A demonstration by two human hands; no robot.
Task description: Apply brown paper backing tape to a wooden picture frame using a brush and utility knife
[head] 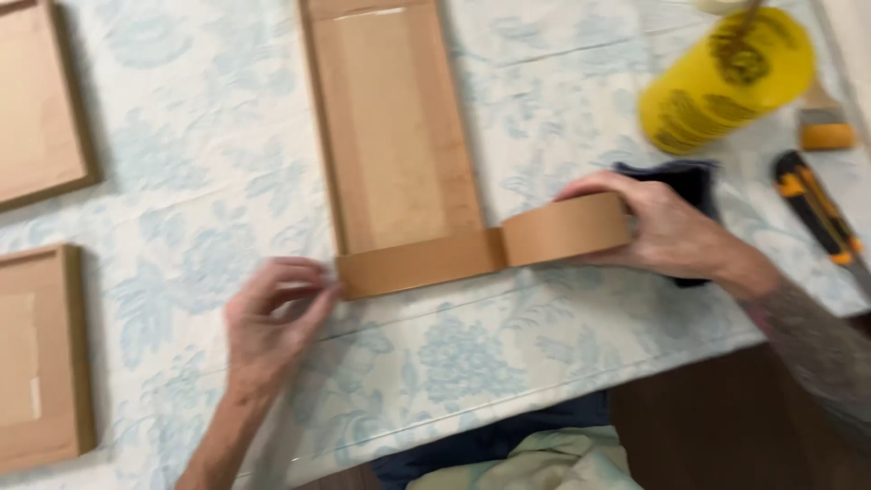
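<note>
A strip of brown tape [419,263] is drawn across the near end of a long board-backed frame [392,127] on a blue-flowered tablecloth [508,354]. The free end is pinched between thumb and fingers of the left hand [272,327], just past the frame's left corner, while the roll [564,230] is grasped by the right hand [667,231] at the right. The strip is best kept taut and level with the frame's edge before being pressed down from one end, so that no creases are trapped. Three frames are counted: the one being taped, and two more [36,100] [41,354] at the left, well apart from it. One roll of tape is seen, one yellow tub [726,77], one brush [824,122] and one black-and-orange knife [817,213] to the right. A dark object [689,181] lies partly hidden behind the right hand; what it is cannot be told.
</note>
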